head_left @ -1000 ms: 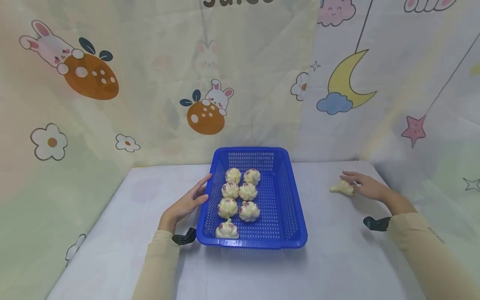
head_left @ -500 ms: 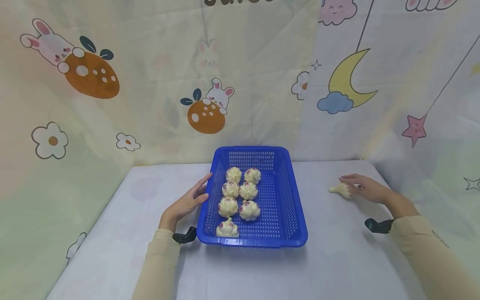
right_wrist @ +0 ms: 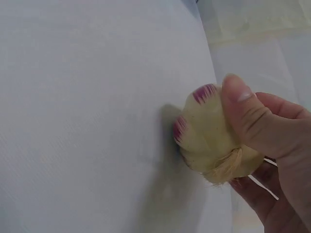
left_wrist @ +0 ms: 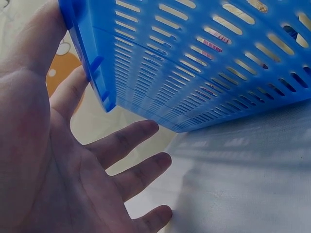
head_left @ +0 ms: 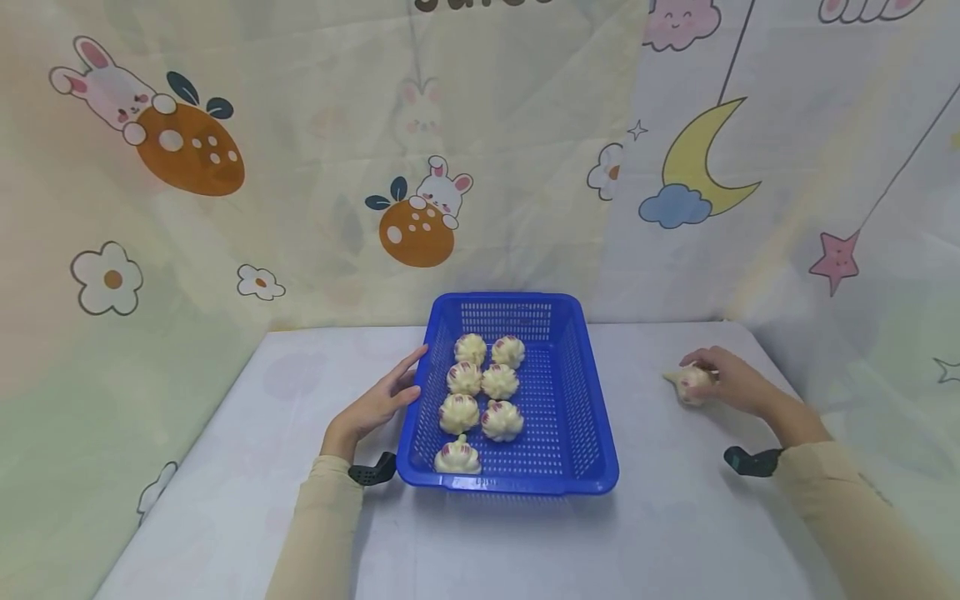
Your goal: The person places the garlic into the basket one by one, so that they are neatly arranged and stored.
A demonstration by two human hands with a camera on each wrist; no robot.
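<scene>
My right hand (head_left: 731, 382) pinches a garlic bulb (head_left: 692, 384) at the right side of the table. Up close in the right wrist view, the thumb lies across the cream bulb (right_wrist: 209, 131), which has purple streaks and a tuft of roots; the fingers curl behind it. A blue plastic basket (head_left: 558, 383) stands mid-table. Several more garlic bulbs (head_left: 459, 413) sit in its left half, roughly in two columns. My left hand (head_left: 371, 412) touches the basket's left rim with thumb and index finger. In the left wrist view its other fingers (left_wrist: 131, 141) extend loosely below the rim.
A white cloth covers the table (head_left: 495, 550). Behind it hangs a patterned curtain (head_left: 525, 167) with cartoon rabbits, flowers and a moon, meeting the table's back edge just past the basket. Another printed sheet (head_left: 885, 358) borders the right side.
My right hand has gone from resting over the garlic bulb to pinching it, and the bulb has turned slightly. The left hand stays at the basket rim.
</scene>
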